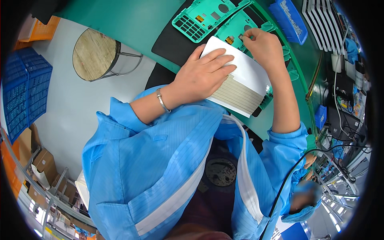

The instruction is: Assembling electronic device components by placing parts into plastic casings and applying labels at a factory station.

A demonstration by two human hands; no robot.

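My left hand [202, 74] lies with its fingers stretched flat across a white sheet [252, 74], its thumb along the sheet's upper left edge. Rows of beige-grey strips [236, 96] cover the lower part of that sheet. Beyond the sheet's far edge, my right hand [264, 46] is closed, thumb and forefinger pinched together over a green plastic housing [236, 28]. A small greyish bit shows at the fingertips, too small to name. Farther left lies another green housing [196, 20] with a grid of rectangular openings. The sheet hides part of the nearer housing.
A black mat [172, 46] lies under the housings on the green table [120, 20]. At the far right stands a blue bin [290, 20] holding small white parts. A round wooden-topped stool [96, 54] and blue crates [26, 88] are on the left. Another person [304, 198] sits at lower right.
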